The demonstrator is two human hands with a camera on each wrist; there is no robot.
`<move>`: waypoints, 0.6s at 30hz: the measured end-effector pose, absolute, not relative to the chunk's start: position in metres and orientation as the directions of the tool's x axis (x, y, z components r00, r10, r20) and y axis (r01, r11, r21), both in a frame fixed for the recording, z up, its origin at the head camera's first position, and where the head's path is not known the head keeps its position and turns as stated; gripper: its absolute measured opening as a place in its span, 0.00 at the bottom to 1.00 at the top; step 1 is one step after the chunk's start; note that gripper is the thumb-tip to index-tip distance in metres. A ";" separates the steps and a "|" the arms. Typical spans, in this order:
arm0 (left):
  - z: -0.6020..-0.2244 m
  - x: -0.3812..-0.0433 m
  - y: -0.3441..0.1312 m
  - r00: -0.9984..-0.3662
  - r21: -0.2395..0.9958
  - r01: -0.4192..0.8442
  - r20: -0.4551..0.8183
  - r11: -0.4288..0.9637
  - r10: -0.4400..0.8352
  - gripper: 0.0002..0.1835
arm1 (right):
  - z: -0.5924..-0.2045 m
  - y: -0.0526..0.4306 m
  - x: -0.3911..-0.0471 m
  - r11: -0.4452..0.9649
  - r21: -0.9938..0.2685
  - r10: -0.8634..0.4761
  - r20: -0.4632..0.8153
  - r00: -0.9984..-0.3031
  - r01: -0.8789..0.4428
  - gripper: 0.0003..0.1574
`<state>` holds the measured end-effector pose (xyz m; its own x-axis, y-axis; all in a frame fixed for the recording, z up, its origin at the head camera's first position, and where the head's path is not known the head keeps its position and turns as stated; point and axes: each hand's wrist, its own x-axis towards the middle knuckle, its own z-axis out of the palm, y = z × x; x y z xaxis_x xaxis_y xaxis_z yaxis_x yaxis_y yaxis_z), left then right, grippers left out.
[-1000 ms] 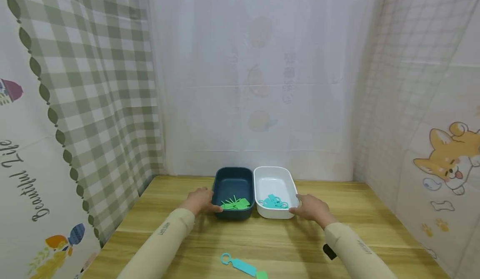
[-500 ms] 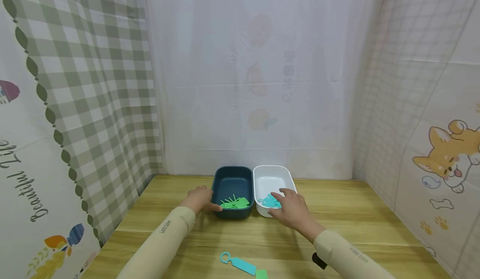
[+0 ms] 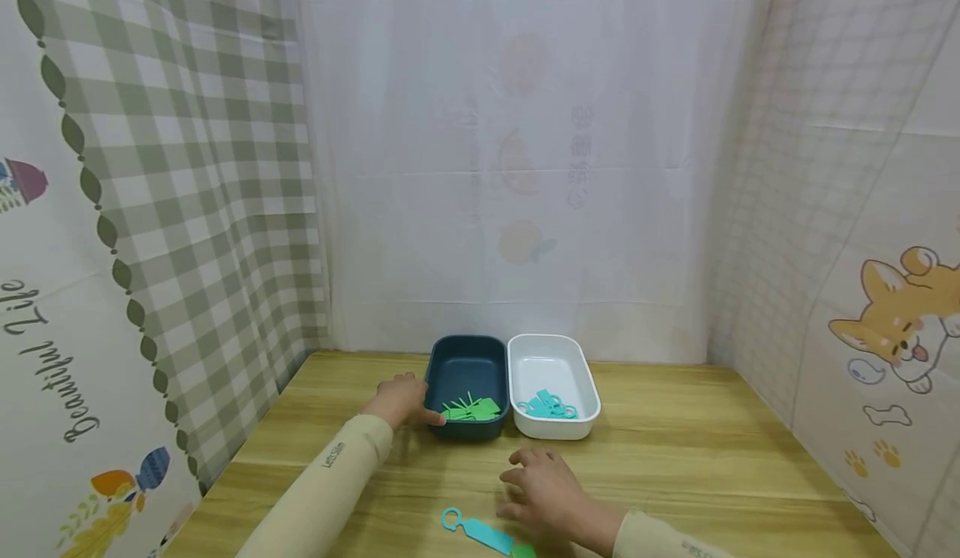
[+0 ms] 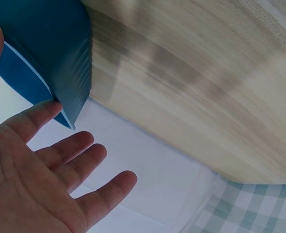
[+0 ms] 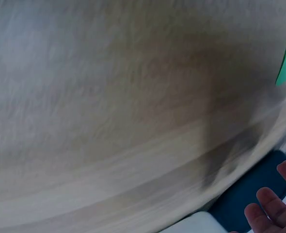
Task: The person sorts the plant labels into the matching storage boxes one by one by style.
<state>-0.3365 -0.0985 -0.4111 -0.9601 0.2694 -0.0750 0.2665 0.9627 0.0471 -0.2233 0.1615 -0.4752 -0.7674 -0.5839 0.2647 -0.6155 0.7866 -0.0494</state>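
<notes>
My left hand [image 3: 401,401] rests at the left side of a dark blue bin [image 3: 467,356]. In the left wrist view its thumb and index fingertip touch the bin's rim [image 4: 36,73] while the other fingers spread loosely. Green plastic tags [image 3: 474,409] lie in that bin. Over the table in front of the bins, my right hand [image 3: 546,494] hangs with loosely bent fingers and holds nothing. Just left of it lies a turquoise plastic tag [image 3: 483,533] with a ring at one end, against a green tag [image 3: 523,550] cut off by the lower edge of the head view.
Beside the dark bin stands a white bin [image 3: 549,358] with several turquoise ring-ended tags [image 3: 548,405] inside. Both bins sit near the back of the wood-grain table [image 3: 697,433]. A white curtain [image 3: 420,233] hangs behind, with a checked curtain [image 3: 217,183] on the left.
My right hand has let go of the white bin, passed over its front, and come down toward the table's front by the loose tags. The left hand stays at the dark bin.
</notes>
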 end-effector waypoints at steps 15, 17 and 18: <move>-0.411 -0.337 -0.097 -0.964 0.047 0.251 -0.079 0.967 0.254 0.40 | -0.490 0.142 -0.212 0.739 0.059 -0.672 0.125 -0.730 -0.671 0.33; -0.411 -0.336 -0.096 -0.964 0.045 0.251 -0.075 0.967 0.254 0.39 | -0.490 0.141 -0.211 0.728 0.076 -0.684 0.149 -0.714 -0.681 0.31; -0.411 -0.336 -0.096 -0.964 0.043 0.251 -0.075 0.967 0.254 0.40 | -0.490 0.140 -0.211 0.725 0.078 -0.687 0.154 -0.710 -0.684 0.30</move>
<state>-0.3362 -0.0963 -0.4110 -0.9643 0.2540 -0.0747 0.2514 0.9669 0.0434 -0.2113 0.1401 -0.4903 -0.7100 -0.6871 0.1544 -0.6845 0.7249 0.0779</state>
